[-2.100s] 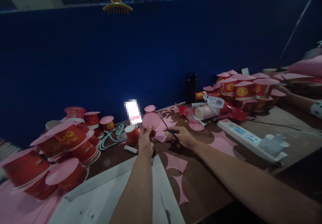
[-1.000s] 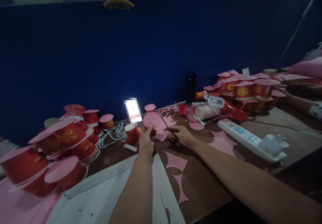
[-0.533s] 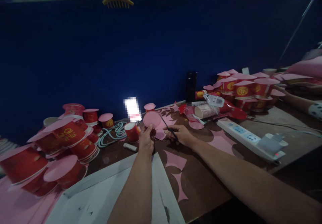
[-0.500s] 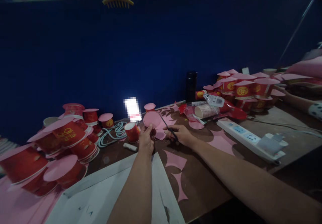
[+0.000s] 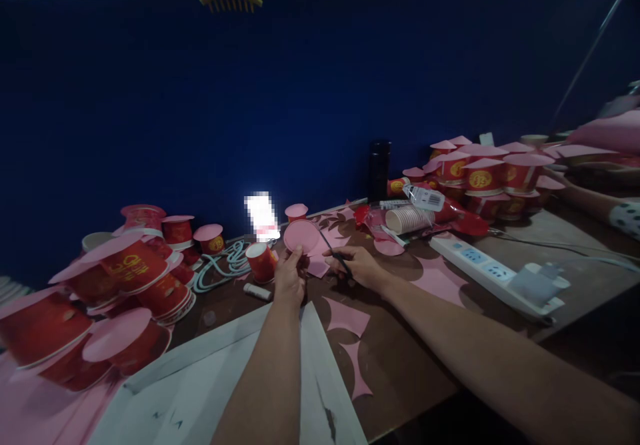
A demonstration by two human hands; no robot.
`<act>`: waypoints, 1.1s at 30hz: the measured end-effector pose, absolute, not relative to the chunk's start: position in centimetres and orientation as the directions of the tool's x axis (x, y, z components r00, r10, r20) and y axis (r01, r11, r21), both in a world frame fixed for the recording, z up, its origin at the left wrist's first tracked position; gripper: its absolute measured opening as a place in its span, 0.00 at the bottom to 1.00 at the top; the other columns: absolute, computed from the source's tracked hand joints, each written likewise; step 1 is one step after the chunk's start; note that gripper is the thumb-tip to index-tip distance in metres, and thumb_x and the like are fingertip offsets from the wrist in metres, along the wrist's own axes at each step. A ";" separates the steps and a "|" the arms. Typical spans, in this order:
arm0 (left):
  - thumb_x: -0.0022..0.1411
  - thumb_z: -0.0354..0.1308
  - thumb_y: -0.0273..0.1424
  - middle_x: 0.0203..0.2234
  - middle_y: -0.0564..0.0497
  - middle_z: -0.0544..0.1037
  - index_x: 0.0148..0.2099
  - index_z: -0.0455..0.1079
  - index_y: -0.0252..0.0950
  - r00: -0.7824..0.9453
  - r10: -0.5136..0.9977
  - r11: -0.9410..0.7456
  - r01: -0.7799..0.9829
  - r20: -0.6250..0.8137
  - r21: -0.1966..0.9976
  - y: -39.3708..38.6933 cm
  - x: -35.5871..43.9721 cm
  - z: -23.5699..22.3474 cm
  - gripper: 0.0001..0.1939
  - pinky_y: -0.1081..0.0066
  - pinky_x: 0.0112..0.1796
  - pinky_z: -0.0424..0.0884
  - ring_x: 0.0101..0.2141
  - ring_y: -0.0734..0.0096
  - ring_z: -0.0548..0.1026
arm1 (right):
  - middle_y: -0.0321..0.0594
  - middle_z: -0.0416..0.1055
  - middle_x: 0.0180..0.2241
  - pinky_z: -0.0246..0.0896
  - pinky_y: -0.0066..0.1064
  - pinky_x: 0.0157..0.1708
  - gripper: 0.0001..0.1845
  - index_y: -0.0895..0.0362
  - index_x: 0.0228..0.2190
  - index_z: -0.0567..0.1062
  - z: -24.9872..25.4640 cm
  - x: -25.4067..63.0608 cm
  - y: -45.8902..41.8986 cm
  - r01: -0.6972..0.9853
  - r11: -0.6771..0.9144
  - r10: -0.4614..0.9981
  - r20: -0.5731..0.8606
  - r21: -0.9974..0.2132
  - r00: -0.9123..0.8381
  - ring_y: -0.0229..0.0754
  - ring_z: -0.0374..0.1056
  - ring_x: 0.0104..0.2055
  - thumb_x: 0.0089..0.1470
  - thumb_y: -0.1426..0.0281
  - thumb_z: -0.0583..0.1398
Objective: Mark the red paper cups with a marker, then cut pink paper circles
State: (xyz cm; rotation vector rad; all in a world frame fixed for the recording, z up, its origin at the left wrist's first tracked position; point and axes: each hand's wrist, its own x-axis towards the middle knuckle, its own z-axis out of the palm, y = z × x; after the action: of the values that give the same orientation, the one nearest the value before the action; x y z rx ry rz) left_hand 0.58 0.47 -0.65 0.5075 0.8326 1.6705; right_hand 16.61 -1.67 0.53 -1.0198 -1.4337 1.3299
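Note:
My left hand point(image 5: 291, 277) pinches the lower edge of a round pink paper disc point(image 5: 301, 237), with a line running just inside its rim. Close on the right, my right hand point(image 5: 357, 266) is closed around dark, slender scissors point(image 5: 340, 258). Their tip points up and left, beside the disc's right edge; whether the blades touch the paper I cannot tell. Beyond and under the hands lie pink paper offcuts point(image 5: 336, 239). Left of my left hand stands a red paper cup point(image 5: 261, 262), with a small white tube point(image 5: 257, 291) in front of it.
Red cups with pink paper tops point(image 5: 135, 258) crowd the left; more point(image 5: 483, 175) stand at right. A white tray point(image 5: 200, 365) lies under my left forearm. Around are a power strip point(image 5: 483, 268), bagged paper cups point(image 5: 410, 219), black bottle point(image 5: 380, 168), cable point(image 5: 225, 265) and another person's arm point(image 5: 580, 195).
The whole view has shifted very slightly to the left. Both hands keep nearly the same pose, with the disc and scissors still held.

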 end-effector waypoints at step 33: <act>0.37 0.69 0.26 0.22 0.57 0.72 0.33 0.66 0.34 -0.225 0.969 -0.071 -0.656 -0.106 0.751 0.2 0.6 -0.5 0.19 0.79 0.26 0.66 0.21 0.82 0.69 | 0.32 0.64 0.19 0.49 0.21 0.15 0.29 0.62 0.41 0.75 0.5 16.6 -1.8 0.019 0.084 0.969 0.077 -0.996 -0.235 0.30 0.59 0.18 0.41 0.56 0.65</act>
State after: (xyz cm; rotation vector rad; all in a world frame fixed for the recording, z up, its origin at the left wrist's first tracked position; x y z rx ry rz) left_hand 0.59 0.24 -0.46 0.5143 0.8284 1.6294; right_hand 16.62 -1.82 0.50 -1.0488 -1.4401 1.3033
